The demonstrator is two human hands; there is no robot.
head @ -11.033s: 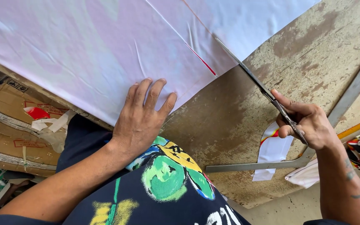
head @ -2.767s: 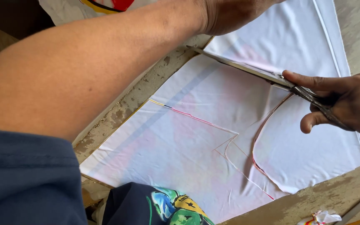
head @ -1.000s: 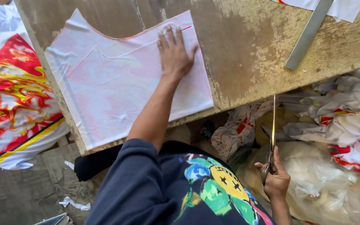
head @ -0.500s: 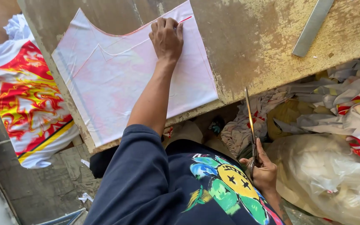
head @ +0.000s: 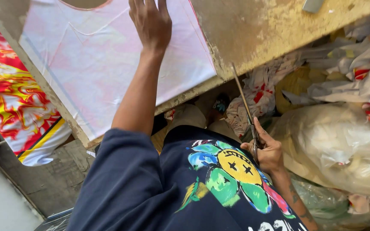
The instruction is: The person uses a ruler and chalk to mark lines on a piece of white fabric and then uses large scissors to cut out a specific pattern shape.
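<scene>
My left hand (head: 151, 22) lies flat, fingers apart, on a white cut fabric piece (head: 103, 64) with pinkish show-through that rests on the worn wooden table (head: 253, 30). A curved neckline cut shows at the fabric's top edge. My right hand (head: 267, 150) hangs low beside my hip, below the table edge, gripping long scissors (head: 244, 107) whose shut blades point up toward the table's front edge.
A red, yellow and white printed fabric (head: 13, 102) hangs off the table's left side. Clear plastic bags (head: 335, 145) and heaps of white and red fabric scraps (head: 347, 64) fill the floor at right. A metal ruler's end (head: 313, 5) lies on the table.
My head has come closer to the table. My left hand has stayed pressed on the white fabric. My right hand, with the scissors, has stayed down below the table edge, blades up.
</scene>
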